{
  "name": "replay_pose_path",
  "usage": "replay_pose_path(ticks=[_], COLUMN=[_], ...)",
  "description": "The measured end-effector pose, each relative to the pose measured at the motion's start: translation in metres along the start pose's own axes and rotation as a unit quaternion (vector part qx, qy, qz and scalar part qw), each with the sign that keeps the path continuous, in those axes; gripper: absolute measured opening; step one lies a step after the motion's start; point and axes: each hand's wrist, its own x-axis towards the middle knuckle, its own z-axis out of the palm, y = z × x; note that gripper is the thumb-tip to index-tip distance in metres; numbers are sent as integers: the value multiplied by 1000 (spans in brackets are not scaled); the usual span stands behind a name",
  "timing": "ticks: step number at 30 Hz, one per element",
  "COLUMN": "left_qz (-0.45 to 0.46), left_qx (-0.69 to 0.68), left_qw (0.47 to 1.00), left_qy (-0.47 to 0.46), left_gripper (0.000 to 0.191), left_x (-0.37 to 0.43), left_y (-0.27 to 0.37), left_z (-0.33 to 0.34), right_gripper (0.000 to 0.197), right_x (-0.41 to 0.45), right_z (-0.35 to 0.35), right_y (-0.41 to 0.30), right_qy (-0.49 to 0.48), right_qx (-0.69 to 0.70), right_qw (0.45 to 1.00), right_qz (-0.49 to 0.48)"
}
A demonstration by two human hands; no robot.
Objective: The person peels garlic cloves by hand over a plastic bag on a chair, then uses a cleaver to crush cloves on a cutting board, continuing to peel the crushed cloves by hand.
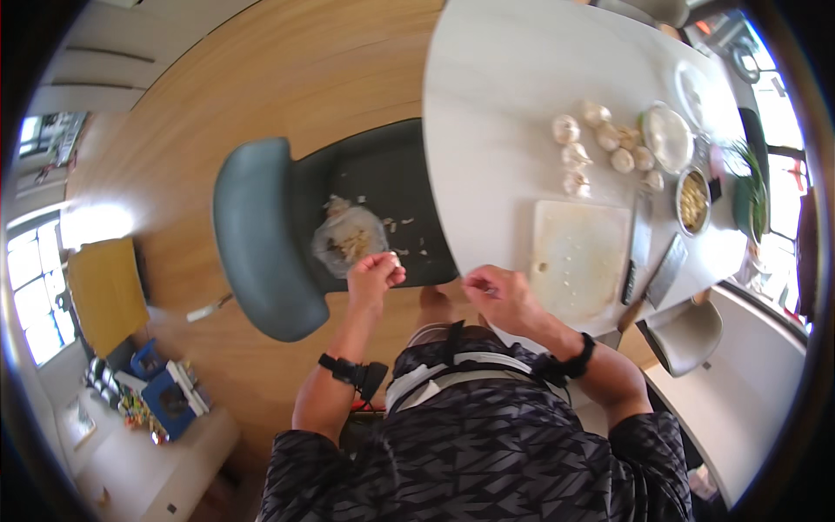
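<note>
My left hand (370, 277) pinches a small pale piece (394, 259), likely garlic, over the near edge of a dark chair seat (385, 163). Just beyond the fingers, a clear plastic bag (326, 245) on that seat holds garlic skins (355, 245), and loose scraps of skin lie around it. By the table's edge, my right hand (505, 297) has its fingers curled; whether something small is inside them is hidden. A white cutting board (580, 254) with tiny bits on it lies beside the right hand. Several whole garlic bulbs (576, 156) sit farther up the white table (496, 130).
Right of the board lie a long knife (639, 241) and a cleaver (668, 271). A metal bowl of peeled cloves (693, 201), a whitish bowl (668, 138) and a potted plant (750, 196) stand beyond. The chair's blue-grey backrest (258, 241) rises at left.
</note>
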Motion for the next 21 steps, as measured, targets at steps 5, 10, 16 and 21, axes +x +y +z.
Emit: replay_pose_path(ticks=[5, 10, 16, 21], left_qz=[0, -18, 5, 100], left_qx=[55, 183, 443, 543], left_qw=[974, 956, 853, 798], left_qy=[222, 229, 276, 242], left_gripper=[16, 18, 23, 24], left_x=[79, 136, 168, 142], left_y=[-29, -49, -60, -37], left_z=[-106, -131, -154, -117], right_gripper=[14, 14, 14, 15], right_x=[-10, -17, -25, -34], right_z=[-16, -30, -37, -43], right_y=[26, 30, 23, 32], right_qy=[15, 44, 67, 96], right_qx=[-55, 3, 21, 40], right_qw=[997, 990, 985, 979], right_qz=[49, 131, 159, 177])
